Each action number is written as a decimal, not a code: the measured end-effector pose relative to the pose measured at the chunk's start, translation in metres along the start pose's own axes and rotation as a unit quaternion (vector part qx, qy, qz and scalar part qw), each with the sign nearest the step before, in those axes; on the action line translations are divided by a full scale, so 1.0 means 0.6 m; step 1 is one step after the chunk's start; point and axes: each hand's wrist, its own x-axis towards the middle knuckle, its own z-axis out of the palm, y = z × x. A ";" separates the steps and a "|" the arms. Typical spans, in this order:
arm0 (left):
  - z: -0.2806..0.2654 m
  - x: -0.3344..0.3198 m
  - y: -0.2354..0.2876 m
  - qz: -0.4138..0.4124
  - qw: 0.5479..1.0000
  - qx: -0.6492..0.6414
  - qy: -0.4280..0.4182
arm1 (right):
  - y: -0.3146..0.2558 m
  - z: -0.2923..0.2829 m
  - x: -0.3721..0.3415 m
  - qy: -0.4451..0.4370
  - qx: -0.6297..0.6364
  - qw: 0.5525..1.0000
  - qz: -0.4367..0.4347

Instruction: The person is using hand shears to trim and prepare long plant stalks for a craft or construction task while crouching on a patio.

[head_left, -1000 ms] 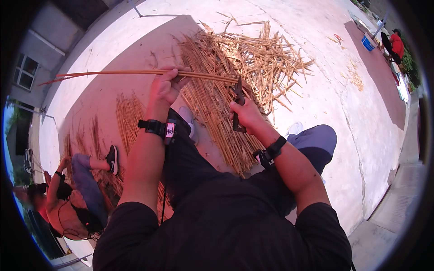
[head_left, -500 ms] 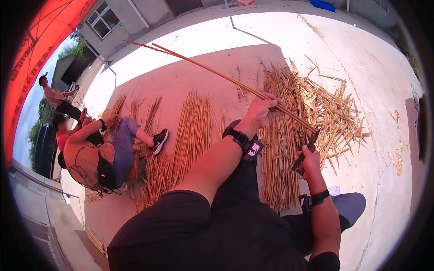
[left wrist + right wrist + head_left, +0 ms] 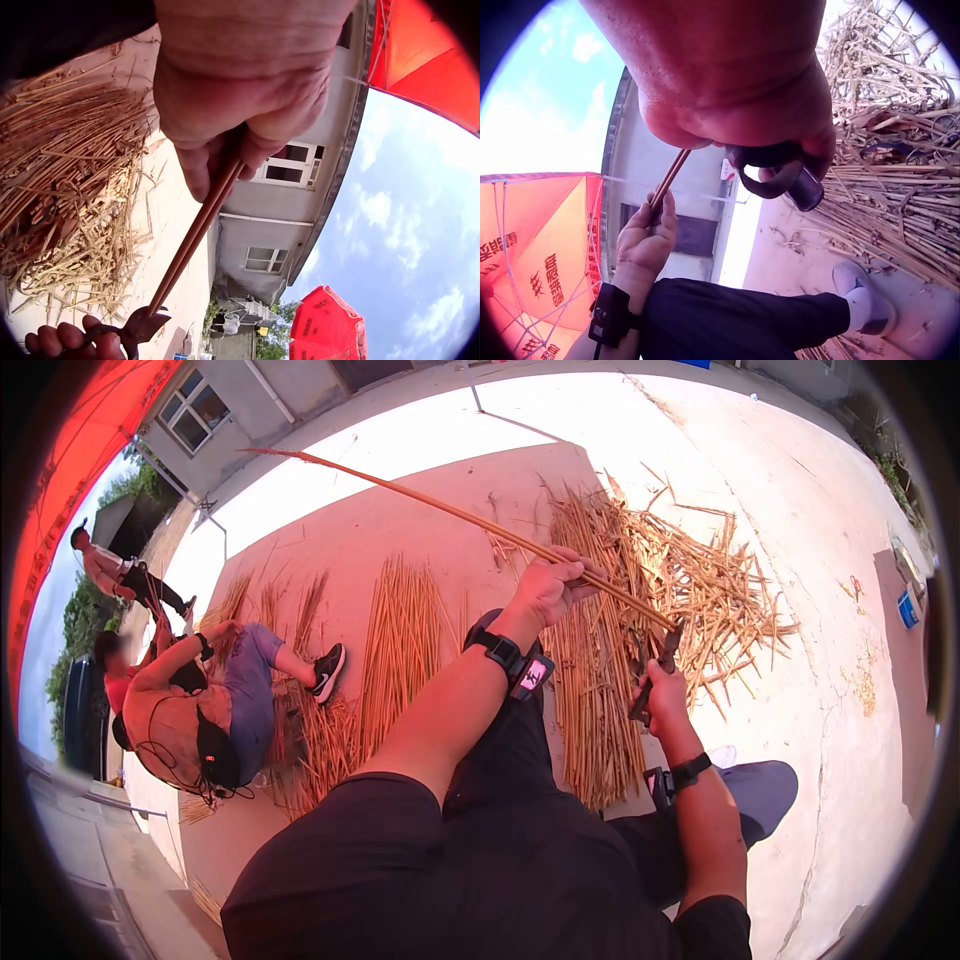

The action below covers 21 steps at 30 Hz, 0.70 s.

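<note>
In the head view my left hand (image 3: 548,588) pinches a pair of long reddish-brown stalks (image 3: 430,503) between thumb and fingers. Their thin, frayed ends reach out to the upper left. My right hand (image 3: 665,695) grips dark pruning shears (image 3: 670,647) by the handles. The stalks' thick cut ends sit right at the blades (image 3: 146,324), as the left wrist view shows. From the right wrist, a curved handle (image 3: 780,178) shows below the palm. Under both hands lies a pile of dry stalks (image 3: 595,710).
Short cut pieces (image 3: 715,600) lie scattered at the pile's right. Another bundle of stalks (image 3: 400,645) is on the ground left of my leg. A seated person (image 3: 200,710) works at the left, with another person (image 3: 120,565) beyond. A red canopy (image 3: 75,460) stands upper left.
The head view has swung left, bringing the seated person and canopy into view. The stalks, nearly level a second ago, now slant down toward the shears. Both hands keep their hold.
</note>
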 end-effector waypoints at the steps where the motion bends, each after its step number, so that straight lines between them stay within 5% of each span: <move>1: -0.005 0.003 -0.005 -0.003 1.000 -0.003 -0.006 | -0.003 0.000 -0.003 0.009 -0.018 1.000 0.003; 9: -0.034 0.029 -0.012 -0.011 0.999 0.019 -0.029 | -0.022 -0.024 0.004 0.036 0.061 0.997 0.004; 11: -0.031 0.025 -0.008 0.004 0.999 0.017 -0.027 | 0.016 -0.052 0.049 0.076 -0.044 0.995 -0.047; 15: -0.040 0.027 -0.008 -0.001 1.000 0.024 -0.019 | -0.014 -0.045 0.021 0.086 -0.021 0.996 -0.024; 21: -0.004 -0.001 -0.001 -0.077 0.991 0.089 -0.056 | -0.032 -0.049 0.028 0.045 0.042 0.996 -0.067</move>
